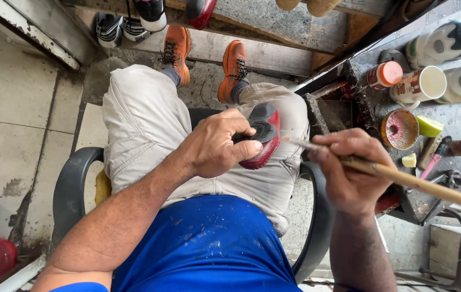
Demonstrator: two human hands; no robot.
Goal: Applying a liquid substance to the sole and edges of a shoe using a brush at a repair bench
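Footwear comes first: a red-and-black shoe [263,138] is held on the lap, gripped by the closed fingers of the left hand [217,145], its long axis running away from the body. Just to its right, a thin wooden-handled brush [398,176] is pinched in the right hand [346,170], tip pointing leftward at the shoe.

Two bare hands: left hand [214,145], right hand [346,168]. One red-and-black shoe [263,138], one long wooden-handled brush [403,178]. Two orange laced boots [176,51] at 12 o'clock. At 2 o'clock: one white paper cup [422,85], one orange-lidded jar [384,74], one stained round dish [399,130].
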